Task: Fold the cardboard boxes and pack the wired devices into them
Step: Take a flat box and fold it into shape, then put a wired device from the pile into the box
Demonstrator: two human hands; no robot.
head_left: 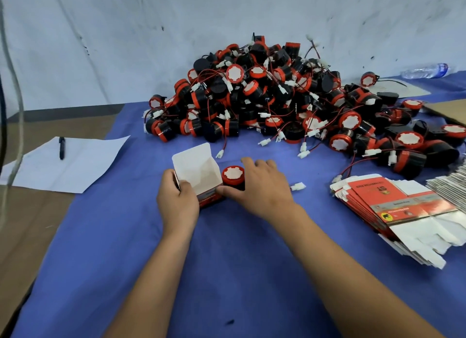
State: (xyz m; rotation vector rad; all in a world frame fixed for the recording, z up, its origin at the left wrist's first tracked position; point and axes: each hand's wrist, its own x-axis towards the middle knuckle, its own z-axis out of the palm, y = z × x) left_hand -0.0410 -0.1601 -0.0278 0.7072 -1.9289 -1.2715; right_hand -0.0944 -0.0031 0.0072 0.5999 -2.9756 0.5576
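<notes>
Blue cloth (227, 274) covers the table I'm working at, with a pale scuffed wall (126, 35) behind it. My left hand (176, 201) grips an upright box (199, 179) by its left side, thumb curled over the front rim; the lid flap stands up at the back and the white inside is bare as far as I can see. My right hand (262, 186) is curled round a device (233, 177), black with a red rim and white top, held upright and touching the box's right wall. Its white plug (298, 186) lies on the cloth just right of my wrist; the wire between them is hidden by my hand.

Beyond my hands a big heap (277, 93) of the same devices spreads along the wall, red and black wires tangled through it. At right a stack of flat boxes (393, 206) lies fanned out, printed red and white. A second stack of flat pieces (451, 186) sits just past it at the frame edge. At left a sheet (65, 163) rests half on the cloth with a pen (61, 147) on it. A water bottle (426, 70) lies on its side far right by the wall
</notes>
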